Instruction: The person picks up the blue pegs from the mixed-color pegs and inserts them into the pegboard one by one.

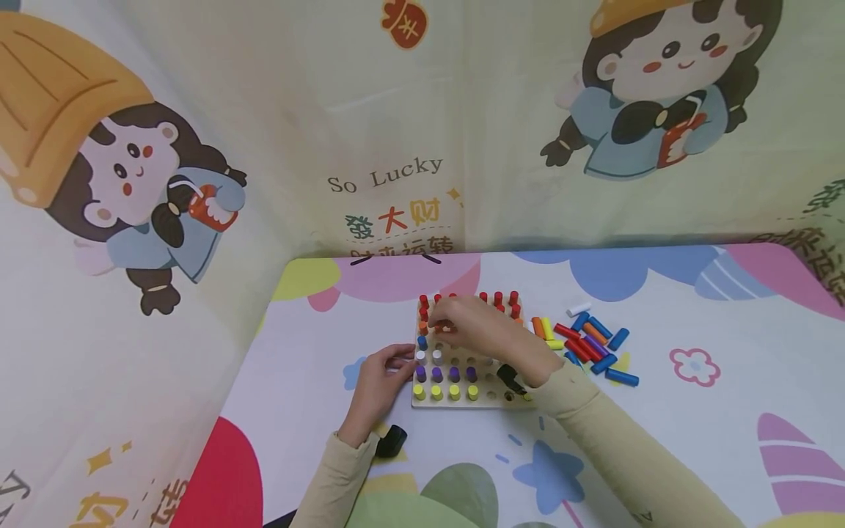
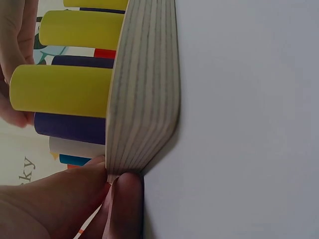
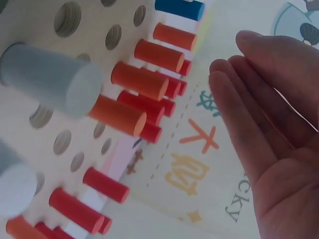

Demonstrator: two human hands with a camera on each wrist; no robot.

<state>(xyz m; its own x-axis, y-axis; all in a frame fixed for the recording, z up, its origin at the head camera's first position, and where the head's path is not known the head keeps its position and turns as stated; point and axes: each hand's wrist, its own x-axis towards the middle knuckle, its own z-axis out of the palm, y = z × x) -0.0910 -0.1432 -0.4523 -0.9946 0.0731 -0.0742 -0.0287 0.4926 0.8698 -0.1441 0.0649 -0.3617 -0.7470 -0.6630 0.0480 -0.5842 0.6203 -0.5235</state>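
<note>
A wooden pegboard (image 1: pixel 455 404) stands on the table with rows of coloured pegs upright in its holes. My left hand (image 1: pixel 379 381) holds the board's left edge; in the left wrist view its thumb and a finger (image 2: pixel 127 199) pinch the striped plywood corner. Over the upper left of the board hovers my right hand (image 1: pixel 485 330), near the orange pegs (image 1: pixel 424 328) and a blue peg (image 1: pixel 422 342). In the right wrist view, its fingers (image 3: pixel 244 119) are loosely bent, with nothing visible between them. White, purple and yellow pegs (image 1: pixel 454 393) fill part of the nearer rows.
Loose pegs in red (image 1: pixel 577 349), blue (image 1: pixel 623 377), orange, purple, yellow and white lie in a heap right of the board. A patterned cloth (image 1: pixel 693 440) covers the table. Printed curtains (image 1: pixel 383 110) hang behind and to the left. Black cameras (image 1: pixel 392 441) sit on both wrists.
</note>
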